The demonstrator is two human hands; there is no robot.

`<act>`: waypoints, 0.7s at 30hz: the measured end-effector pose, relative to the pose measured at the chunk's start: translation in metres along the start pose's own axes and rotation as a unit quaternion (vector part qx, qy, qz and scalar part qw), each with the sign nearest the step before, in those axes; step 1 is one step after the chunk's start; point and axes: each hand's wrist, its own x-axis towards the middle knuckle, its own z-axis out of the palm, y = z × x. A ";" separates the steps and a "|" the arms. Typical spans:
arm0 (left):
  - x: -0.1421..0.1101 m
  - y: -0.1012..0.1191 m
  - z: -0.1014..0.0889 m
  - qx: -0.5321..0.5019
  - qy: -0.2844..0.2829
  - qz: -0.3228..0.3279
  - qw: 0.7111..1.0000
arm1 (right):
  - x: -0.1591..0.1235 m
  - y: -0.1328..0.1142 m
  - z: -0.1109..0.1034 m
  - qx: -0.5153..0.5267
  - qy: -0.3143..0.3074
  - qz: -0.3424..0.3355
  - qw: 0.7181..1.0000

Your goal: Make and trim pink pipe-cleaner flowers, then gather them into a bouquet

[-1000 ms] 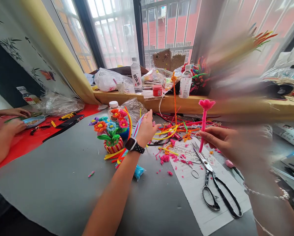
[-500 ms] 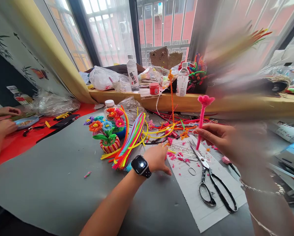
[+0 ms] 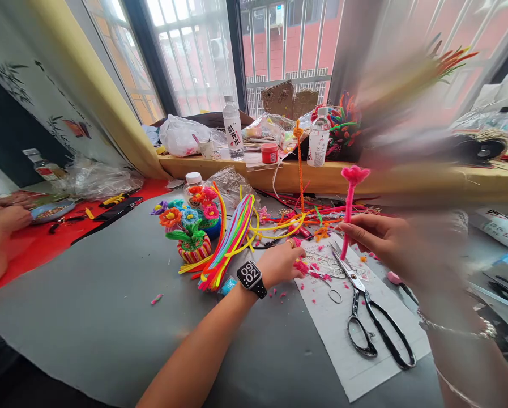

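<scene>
Left hand [image 3: 281,263] has come off the bundle of fuzzy stems [image 3: 228,246], now to its left, while the right hand [image 3: 376,232] pinches the pink flower [image 3: 350,195] nearly upright by its stem, so handling seems split. Blur smears the right forearm [image 3: 461,354]; left fingertips, hidden at the pink scraps [image 3: 301,266], may grip some, I cannot tell.

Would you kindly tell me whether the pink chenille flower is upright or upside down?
Upright: the right hand holds the pink chenille flower by its stem, with the bloom on top.
</scene>
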 end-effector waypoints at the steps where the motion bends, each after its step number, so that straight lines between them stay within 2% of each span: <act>1: 0.001 0.001 0.003 -0.001 -0.001 0.006 1.000 | 0.000 0.001 0.000 -0.002 0.000 -0.001 1.000; 6: 0.008 -0.001 0.012 -0.011 0.008 -0.005 1.000 | 0.000 -0.002 0.001 -0.002 -0.001 0.009 1.000; 11: 0.002 -0.011 -0.005 -0.024 0.043 -0.065 0.997 | 0.000 -0.006 0.000 0.002 0.008 0.013 1.000; 14: -0.002 -0.018 -0.009 -0.027 0.011 -0.087 0.996 | 0.000 -0.005 0.000 0.008 0.004 0.011 1.000; 17: 0.000 -0.021 -0.003 -0.035 0.000 -0.094 0.995 | 0.001 -0.003 0.000 0.015 -0.001 0.015 1.000; 21: 0.003 -0.013 -0.004 -0.066 0.052 -0.089 0.992 | 0.002 0.003 0.002 0.009 -0.033 0.009 0.999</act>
